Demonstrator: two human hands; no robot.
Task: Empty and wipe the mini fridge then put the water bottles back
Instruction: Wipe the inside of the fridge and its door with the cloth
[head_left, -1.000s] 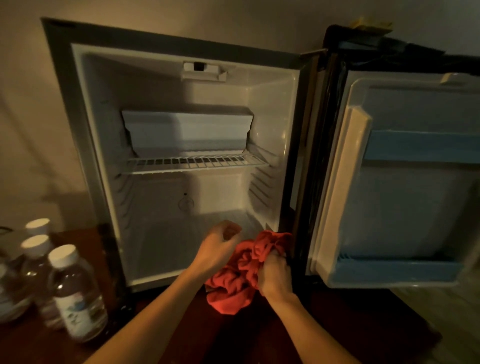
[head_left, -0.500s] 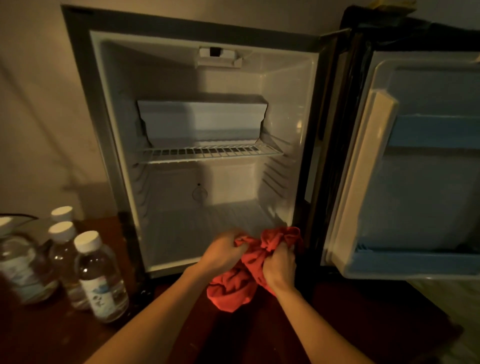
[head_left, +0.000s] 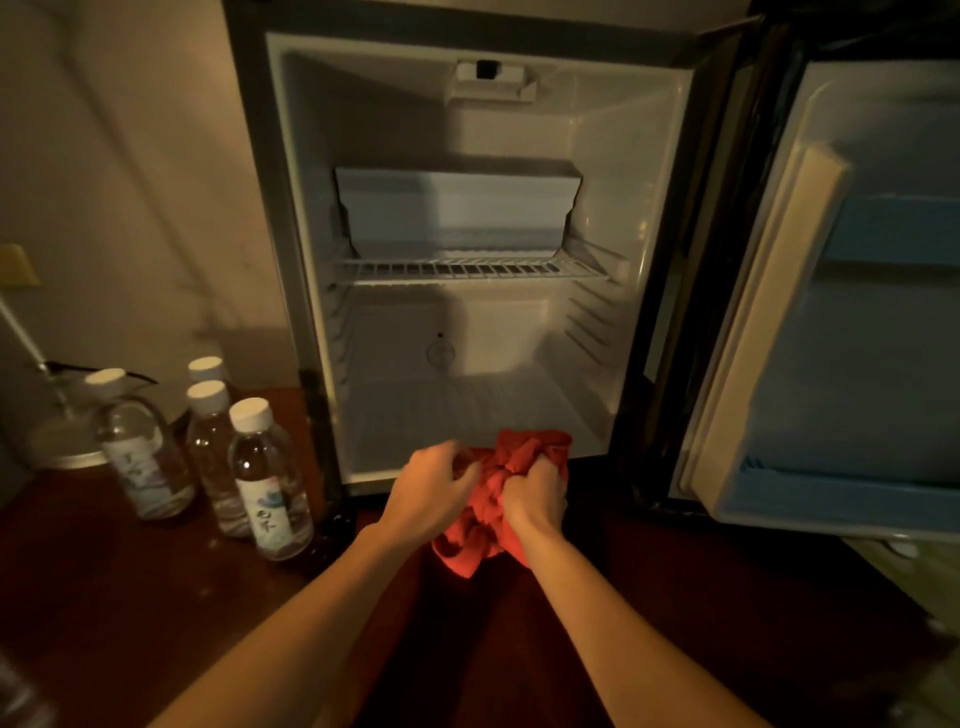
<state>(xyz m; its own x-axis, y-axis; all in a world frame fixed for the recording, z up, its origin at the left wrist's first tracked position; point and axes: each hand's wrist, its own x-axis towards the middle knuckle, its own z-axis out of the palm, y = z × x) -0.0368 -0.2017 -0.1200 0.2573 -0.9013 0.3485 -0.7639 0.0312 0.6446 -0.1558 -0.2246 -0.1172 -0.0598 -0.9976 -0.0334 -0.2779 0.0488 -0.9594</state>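
Standing at about nine o'clock from the hands, four water bottles (head_left: 267, 478) are clustering upright on the dark desk (head_left: 104, 597), just beside the left wall of the mini fridge (head_left: 467, 312) and touching or nearly touching one another. Behind them, something with a round pale base and a thin stem is sitting near the wall; what it is cannot be told.

Moving toward the middle, the fridge is standing with its wire shelf (head_left: 467, 270) and floor showing no bottles, so emptying is judged done and wiping is the step in hand. At six o'clock from the fridge opening, the left hand (head_left: 431, 488) is curling its grip round the near edge of the red cloth (head_left: 519, 467), and the right hand (head_left: 535, 501), just beside it at three o'clock, is pinching a bunched fold of the same cloth. The cloth is hanging partly over the fridge's lower lip and partly over the desk.

Farther right, the door (head_left: 831, 312) is standing wide open.

Judging the risks: a left elbow swinging out toward nine o'clock could be knocking the nearest bottle into its neighbours, since they are packed tight. The loosely wadded cloth could be smearing rather than wiping corners, and a trailing end could be snagging on the shelf's wires.
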